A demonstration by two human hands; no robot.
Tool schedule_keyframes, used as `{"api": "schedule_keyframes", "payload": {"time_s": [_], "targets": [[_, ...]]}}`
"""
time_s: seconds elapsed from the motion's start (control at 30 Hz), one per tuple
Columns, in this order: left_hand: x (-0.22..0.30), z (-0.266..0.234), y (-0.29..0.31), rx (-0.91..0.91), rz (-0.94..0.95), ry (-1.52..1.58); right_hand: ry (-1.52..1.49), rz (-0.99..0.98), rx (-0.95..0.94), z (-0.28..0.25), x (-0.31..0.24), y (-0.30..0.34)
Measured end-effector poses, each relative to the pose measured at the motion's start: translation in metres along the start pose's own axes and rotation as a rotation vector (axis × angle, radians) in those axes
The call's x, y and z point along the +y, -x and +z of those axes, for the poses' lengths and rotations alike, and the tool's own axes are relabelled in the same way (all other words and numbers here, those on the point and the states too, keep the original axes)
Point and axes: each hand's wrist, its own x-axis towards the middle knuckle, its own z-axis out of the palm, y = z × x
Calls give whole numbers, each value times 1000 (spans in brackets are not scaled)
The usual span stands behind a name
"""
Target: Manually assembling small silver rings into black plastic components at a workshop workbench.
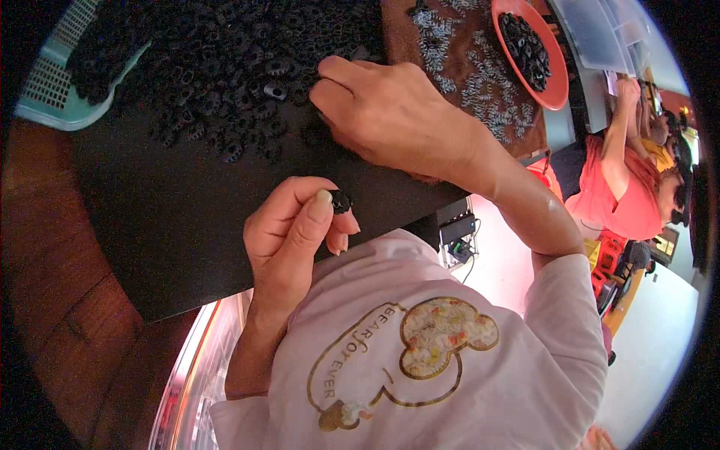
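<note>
My left hand [289, 232] is raised just above the near edge of the dark table. Its thumb and forefinger pinch a small black plastic piece [342, 201], which looks like a cord lock body. My right hand [382, 109] is over the right side of a pile of similar black pieces [217, 97], fingers curled down. Whatever those fingertips hold is hidden beneath the hand. One piece with a shiny, greyish face [275, 91] lies in the pile, left of my right hand.
Many small metal springs [487, 97] lie on a brown surface at the back right. Beside them stands a red bowl [558, 75] holding black pieces. A green plastic basket [71, 116] is at the far left. Another person in red [619, 195] sits further right.
</note>
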Motion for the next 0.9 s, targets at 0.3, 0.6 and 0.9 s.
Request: {"api": "schedule_keyframes", "payload": {"time_s": [0.3,0.6,0.9], "targets": [[2,4,0,53,8,-5,-418,56,125,-11,-5,17],[0,8,0,79,32,74,-588,75,210,-17,-9,35],[2,11,-1,88,32,6,-647,126,267,-20,-11,49]]}}
